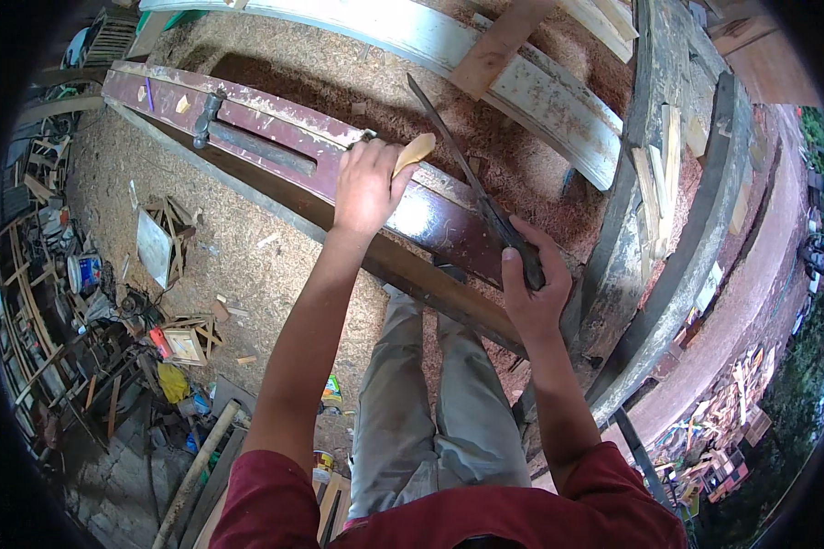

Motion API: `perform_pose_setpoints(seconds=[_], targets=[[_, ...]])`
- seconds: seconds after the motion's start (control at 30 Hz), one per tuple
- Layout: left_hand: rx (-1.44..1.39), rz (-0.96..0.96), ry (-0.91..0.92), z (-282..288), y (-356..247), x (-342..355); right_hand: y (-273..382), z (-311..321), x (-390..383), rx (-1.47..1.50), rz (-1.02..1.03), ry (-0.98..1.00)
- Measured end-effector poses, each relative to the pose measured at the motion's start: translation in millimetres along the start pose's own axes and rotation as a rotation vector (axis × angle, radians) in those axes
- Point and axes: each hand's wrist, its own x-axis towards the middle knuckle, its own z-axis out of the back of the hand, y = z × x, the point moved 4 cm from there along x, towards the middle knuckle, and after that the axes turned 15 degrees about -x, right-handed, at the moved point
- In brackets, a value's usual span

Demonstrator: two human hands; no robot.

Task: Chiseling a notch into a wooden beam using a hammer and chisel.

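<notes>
My right hand (539, 278) is closed around the dark handle of a long, narrow, tapering tool (452, 146), its thin end pointing up and to the left. The frame does not settle whether it is a file or a blade. My left hand (370, 186) rests on a dark red, paint-worn wooden beam (449, 225), its fingers curled. A small pale wooden piece (416, 153) sticks out between its thumb and forefinger. Left of that hand, a hammer (256, 145) lies along the beam. A purple pencil-like stick (149, 94) lies near the beam's far left end.
Beyond the beam, a long whitish board (558, 114) lies over wood shavings, with a brown plank (501, 48) across it. Heavy weathered timbers (627, 256) stand at the right. Scrap wood and a yellow bag (173, 382) litter the left floor.
</notes>
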Motion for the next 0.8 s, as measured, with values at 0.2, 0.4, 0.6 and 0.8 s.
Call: perform_pose_setpoints(seconds=[0.2, 0.4, 0.6, 0.8], targets=[[0.004, -0.039, 0.003, -1, 7, 2, -4, 6, 2, 0.055, -0.103, 0.023], [0.131, 0.021, -0.206, 2, 13, -1, 6, 3, 7, 0.046, -0.037, 0.013], [0.145, 0.091, -0.019, -11, 1, -5, 11, 7, 3, 0.112, -0.201, 0.043], [0.202, 0.19, -0.384, 3, 12, 6, 16, 15, 4, 0.187, -0.393, 0.078]])
